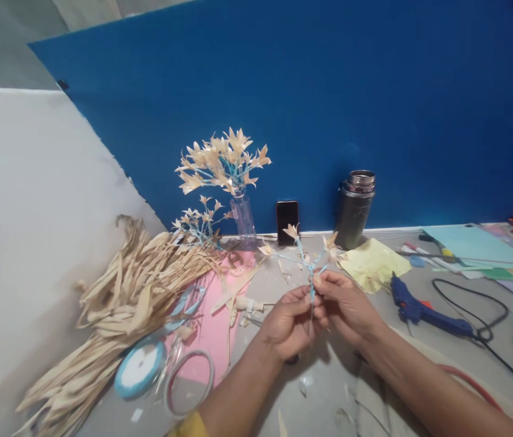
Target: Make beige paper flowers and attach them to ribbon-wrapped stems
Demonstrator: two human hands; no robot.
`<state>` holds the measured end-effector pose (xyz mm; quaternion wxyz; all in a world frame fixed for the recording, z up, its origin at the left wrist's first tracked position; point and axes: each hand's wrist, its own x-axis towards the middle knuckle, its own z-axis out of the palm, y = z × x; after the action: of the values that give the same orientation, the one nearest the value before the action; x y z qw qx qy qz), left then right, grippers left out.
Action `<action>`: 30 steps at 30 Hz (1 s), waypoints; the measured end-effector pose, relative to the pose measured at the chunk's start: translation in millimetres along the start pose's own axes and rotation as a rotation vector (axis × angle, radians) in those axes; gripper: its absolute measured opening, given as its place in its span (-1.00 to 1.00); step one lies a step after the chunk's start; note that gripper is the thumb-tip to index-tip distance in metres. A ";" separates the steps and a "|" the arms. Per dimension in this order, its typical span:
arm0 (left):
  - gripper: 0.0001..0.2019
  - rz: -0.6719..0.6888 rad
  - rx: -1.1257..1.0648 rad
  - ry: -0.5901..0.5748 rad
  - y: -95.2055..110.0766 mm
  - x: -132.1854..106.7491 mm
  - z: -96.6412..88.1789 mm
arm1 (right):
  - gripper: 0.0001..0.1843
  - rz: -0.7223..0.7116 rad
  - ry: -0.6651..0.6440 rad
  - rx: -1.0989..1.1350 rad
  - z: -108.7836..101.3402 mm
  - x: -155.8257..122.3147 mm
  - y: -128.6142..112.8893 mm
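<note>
My left hand [289, 320] and my right hand [346, 305] meet above the grey table, both pinched on the lower stem of a small handmade flower sprig [304, 255]. The sprig has a pale blue wrapped stem that branches into several cream, star-shaped flowers. The fingers of both hands are closed round the stem just below the branches. A finished bunch of the same flowers [222, 161] stands in a clear bottle [243, 220] at the back, and another sprig [201, 223] leans beside it.
A pile of dried husk strips [115, 303] lies at left, beside a blue ribbon spool [139, 368], a tape ring [190, 382] and pink paper [217, 321]. A phone [287, 221], a metal flask [355, 208], yellow paper [372, 264], a blue glue gun [424, 309] with black cable and coloured sheets lie right.
</note>
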<state>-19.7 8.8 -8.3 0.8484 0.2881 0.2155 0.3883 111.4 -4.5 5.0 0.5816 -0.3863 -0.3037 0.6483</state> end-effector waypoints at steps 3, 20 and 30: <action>-0.79 0.297 0.343 0.181 0.2 -1.7 3.1 | -0.60 -0.214 0.086 -0.135 -3.3 4.3 0.1; -0.75 -0.067 -0.074 -0.033 -14.0 -1.2 1.6 | -0.59 0.018 -0.070 0.034 -2.7 -2.8 -4.8; -0.86 0.627 0.893 0.487 -6.9 -10.6 13.6 | -0.62 -0.337 0.148 -0.188 -14.1 14.0 7.6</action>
<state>-14.4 -7.6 -1.2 0.4162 0.5695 0.4510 0.5468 119.2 7.4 -10.7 0.6638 -0.4294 -0.3797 0.4804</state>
